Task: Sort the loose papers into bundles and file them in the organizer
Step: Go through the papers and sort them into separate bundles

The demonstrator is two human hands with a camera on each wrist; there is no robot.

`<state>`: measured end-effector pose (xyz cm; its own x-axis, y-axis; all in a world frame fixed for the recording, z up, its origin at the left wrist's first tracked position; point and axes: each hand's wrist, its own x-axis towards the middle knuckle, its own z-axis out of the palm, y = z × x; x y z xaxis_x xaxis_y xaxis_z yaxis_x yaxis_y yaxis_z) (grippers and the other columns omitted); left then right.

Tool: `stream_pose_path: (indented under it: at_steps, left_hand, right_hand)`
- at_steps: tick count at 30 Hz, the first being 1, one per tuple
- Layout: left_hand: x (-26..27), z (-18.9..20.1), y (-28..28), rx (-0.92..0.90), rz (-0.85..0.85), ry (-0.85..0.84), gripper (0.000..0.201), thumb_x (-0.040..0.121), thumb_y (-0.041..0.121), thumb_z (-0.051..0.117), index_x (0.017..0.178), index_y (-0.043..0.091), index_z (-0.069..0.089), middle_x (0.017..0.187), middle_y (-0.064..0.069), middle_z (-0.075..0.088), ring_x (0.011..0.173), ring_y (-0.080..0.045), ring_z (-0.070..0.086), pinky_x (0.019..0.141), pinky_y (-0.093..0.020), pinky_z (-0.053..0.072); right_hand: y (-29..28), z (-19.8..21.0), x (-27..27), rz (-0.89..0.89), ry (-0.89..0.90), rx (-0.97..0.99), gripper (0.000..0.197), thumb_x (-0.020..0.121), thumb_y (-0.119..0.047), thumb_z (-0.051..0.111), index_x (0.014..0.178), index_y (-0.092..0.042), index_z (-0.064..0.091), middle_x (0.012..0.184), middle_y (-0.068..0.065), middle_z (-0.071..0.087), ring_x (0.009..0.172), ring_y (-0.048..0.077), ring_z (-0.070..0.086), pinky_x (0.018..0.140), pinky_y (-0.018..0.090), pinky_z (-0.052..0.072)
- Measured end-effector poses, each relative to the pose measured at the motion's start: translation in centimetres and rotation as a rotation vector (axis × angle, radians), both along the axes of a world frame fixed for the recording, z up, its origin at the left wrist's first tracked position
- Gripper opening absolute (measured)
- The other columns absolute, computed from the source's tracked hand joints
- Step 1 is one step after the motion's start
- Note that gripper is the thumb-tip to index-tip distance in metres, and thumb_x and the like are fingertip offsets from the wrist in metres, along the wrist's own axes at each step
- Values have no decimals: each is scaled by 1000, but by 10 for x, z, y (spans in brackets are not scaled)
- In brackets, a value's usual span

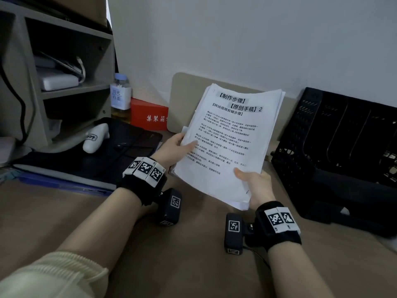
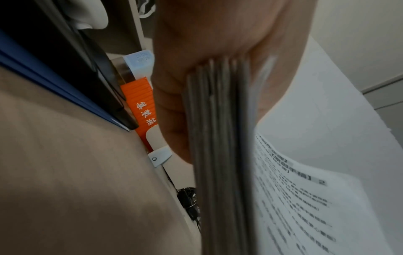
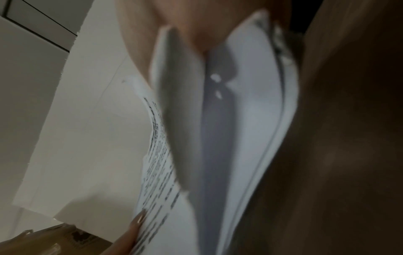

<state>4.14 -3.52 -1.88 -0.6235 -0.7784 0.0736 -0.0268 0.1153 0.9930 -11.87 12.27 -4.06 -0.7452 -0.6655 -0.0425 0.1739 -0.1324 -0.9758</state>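
While both hands hold the thick stack of white printed papers (image 1: 227,143) above the brown desk (image 1: 171,254), the left hand (image 1: 171,149) pinches its left edge and the right hand (image 1: 255,186) grips its lower corner. The black plastic mesh organizer (image 1: 335,151) stands just to the right, and its visible slots look empty. I judge that the papers are gathered, but sorting into bundles and filing are not yet done.

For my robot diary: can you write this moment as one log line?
left hand: grips paper stack | right hand: grips same stack | stack: held above desk | organizer: untouched, right
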Motion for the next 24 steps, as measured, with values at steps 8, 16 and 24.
stream_pose_path:
  at_steps: [8, 16, 24]
  left_hand:
    - [12, 7, -3, 167, -113, 49, 35, 86, 40, 69, 114, 21, 58, 104, -1, 75, 94, -17, 73, 85, -34, 57]
    - [22, 9, -1, 406, -389, 26, 37, 87, 34, 60, 117, 12, 64, 118, -7, 71, 96, -18, 72, 87, -31, 57]
    - [19, 5, -1, 303, -391, 99, 24, 96, 12, 53, 117, 19, 61, 113, -4, 72, 96, -19, 72, 78, -36, 59]
  right_hand:
    - [5, 1, -14, 125, -21, 0, 44, 75, -3, 76, 118, -7, 64, 110, 12, 72, 99, 36, 69, 90, 60, 50]
    - [6, 1, -16, 167, -29, -19, 54, 69, -9, 79, 120, -8, 63, 113, 12, 71, 101, 37, 68, 92, 61, 48]
    - [5, 3, -19, 130, 13, -30, 40, 79, -2, 73, 117, -10, 65, 110, 9, 72, 100, 33, 69, 92, 56, 50]
